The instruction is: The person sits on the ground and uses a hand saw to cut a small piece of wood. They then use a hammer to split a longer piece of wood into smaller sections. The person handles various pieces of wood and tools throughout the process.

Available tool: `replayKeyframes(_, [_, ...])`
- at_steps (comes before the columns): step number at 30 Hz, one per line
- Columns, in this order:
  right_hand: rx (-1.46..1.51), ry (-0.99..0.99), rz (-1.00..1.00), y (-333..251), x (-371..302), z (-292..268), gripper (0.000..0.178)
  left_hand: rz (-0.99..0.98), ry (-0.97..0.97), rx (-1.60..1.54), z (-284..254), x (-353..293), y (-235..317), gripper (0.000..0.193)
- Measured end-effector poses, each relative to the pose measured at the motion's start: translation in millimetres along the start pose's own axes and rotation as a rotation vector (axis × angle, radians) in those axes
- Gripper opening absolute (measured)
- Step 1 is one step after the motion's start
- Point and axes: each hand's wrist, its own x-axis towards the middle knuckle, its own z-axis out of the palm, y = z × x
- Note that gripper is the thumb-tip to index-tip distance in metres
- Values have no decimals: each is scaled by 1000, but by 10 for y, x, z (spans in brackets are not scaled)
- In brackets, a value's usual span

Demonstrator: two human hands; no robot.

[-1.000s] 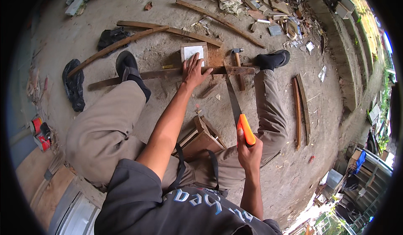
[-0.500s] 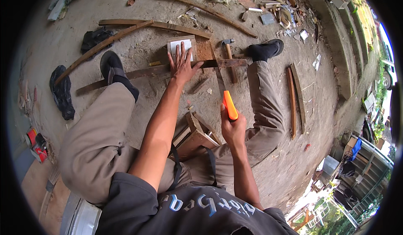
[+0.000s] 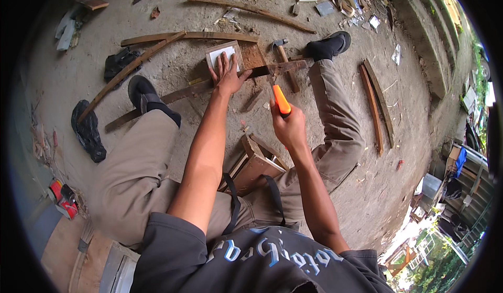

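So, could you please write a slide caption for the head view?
Left hand spread over a wooden plank, right hand holding an orange-handled saw across it, a hammer close by.

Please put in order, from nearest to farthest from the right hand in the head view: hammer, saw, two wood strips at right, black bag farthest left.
1. Saw: held in the right hand.
2. Hammer: ahead of the hand.
3. Wood strips: to the right.
4. Black bag: far left.
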Motion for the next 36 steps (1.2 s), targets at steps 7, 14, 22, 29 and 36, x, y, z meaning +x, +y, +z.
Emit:
replayKeyframes(7, [33, -60, 91, -111, -1003, -603, 26, 28, 71, -43, 98, -62, -110, 97])
replayKeyframes(14, [69, -12, 126, -15, -230, -293, 35, 36, 19, -47, -10, -54, 54, 98])
replayKeyframes(22, [117, -72, 147, -112, -679, -534, 31, 0, 16, -33, -21, -30, -115, 95])
replayKeyframes(29, [91, 41, 4, 183, -490, -239, 28, 32, 13, -11, 14, -136, -49, 93])
replayKeyframes(36, [210, 49, 10, 268, -507, -298, 33, 41, 51, -29, -23, 30, -49, 93])
